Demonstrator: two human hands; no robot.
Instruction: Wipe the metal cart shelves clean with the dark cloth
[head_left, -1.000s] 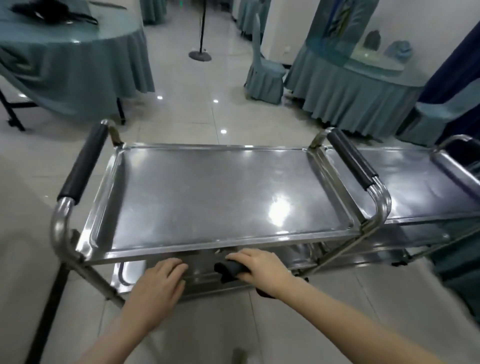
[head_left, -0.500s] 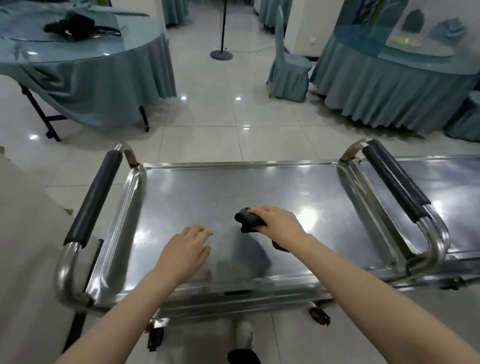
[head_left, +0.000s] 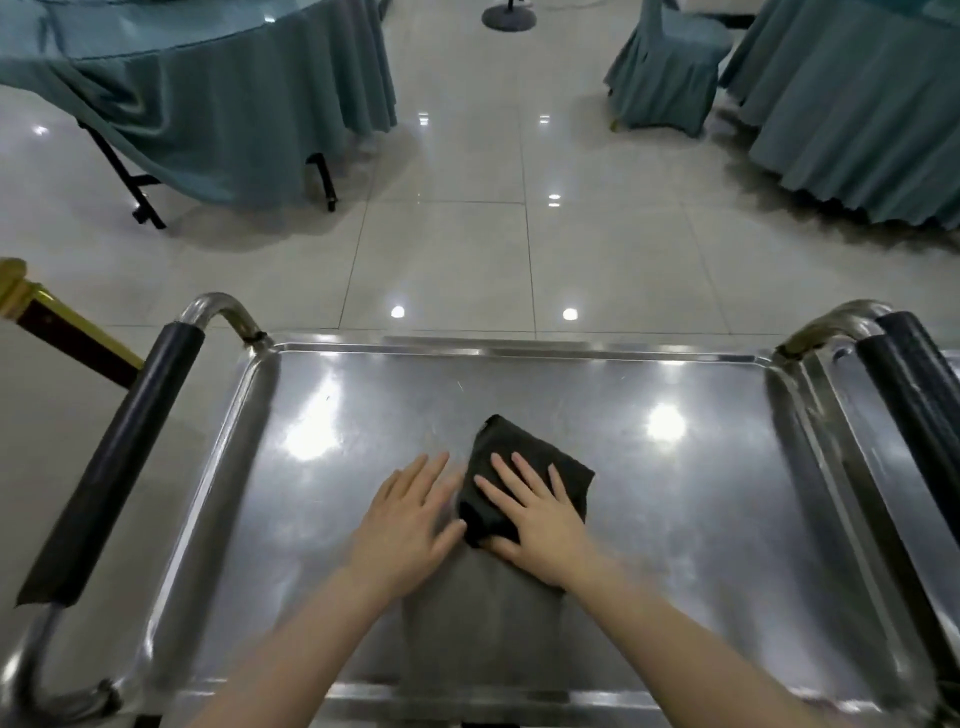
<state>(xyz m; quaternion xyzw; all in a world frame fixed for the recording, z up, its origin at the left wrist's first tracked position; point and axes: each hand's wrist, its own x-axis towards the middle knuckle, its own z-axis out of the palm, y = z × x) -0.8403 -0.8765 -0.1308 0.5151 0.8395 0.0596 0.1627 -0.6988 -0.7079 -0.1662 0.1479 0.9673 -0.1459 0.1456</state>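
The metal cart's top shelf (head_left: 675, 545) fills the lower half of the head view, shiny and rimmed. A folded dark cloth (head_left: 524, 462) lies flat near its middle. My right hand (head_left: 535, 512) presses down on the cloth with straight, spread fingers. My left hand (head_left: 408, 514) lies flat on the bare metal just left of the cloth, its fingers straight and its thumb near the cloth's edge. The lower shelves are hidden under the top one.
Black-padded handles stand at the cart's left (head_left: 111, 457) and right (head_left: 904, 410) ends. A second cart's handle (head_left: 930, 364) sits against the right side. Teal-draped tables (head_left: 218, 104) (head_left: 857, 104) and a covered chair (head_left: 665, 67) stand on the tiled floor beyond.
My right hand lifted the cloth from the lower shelf to the top shelf, then spread it out and flattened on it. My left hand came up and settled flat beside it.
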